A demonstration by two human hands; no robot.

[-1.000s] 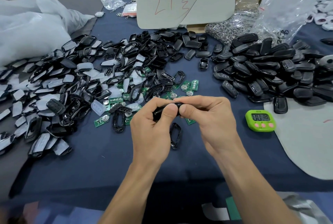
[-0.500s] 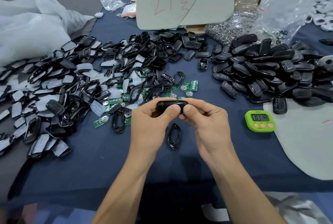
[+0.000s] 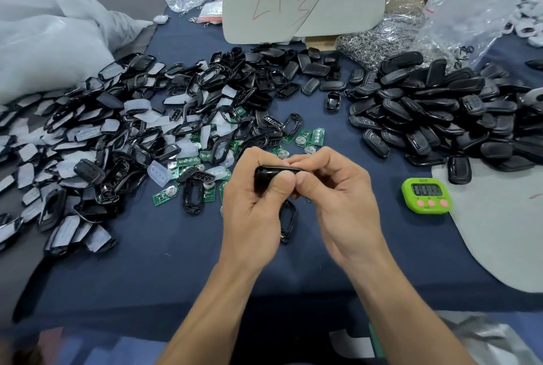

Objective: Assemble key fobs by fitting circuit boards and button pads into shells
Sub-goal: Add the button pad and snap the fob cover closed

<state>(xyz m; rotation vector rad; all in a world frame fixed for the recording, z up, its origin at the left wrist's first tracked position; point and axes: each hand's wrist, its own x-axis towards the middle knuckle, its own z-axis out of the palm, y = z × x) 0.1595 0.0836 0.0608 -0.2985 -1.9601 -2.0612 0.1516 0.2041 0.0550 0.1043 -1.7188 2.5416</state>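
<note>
Pinched fob shell (image 3: 266, 174)
I see left hand (image 3: 252, 209) and right hand (image 3: 338, 200) both pinching it, thumbs touching, left of the green timer (image 3: 426, 195).

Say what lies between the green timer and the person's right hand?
Nothing: the head view shows only bare blue cloth between the green timer and the right hand gripping a fob.

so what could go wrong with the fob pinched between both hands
The black fob, gripped by left hand and right hand at thumb tips, might slip or close misaligned. The empty shell frame lying just beneath the hands could get knocked if they drop. Loose circuit boards nearby might be swept aside.
</note>
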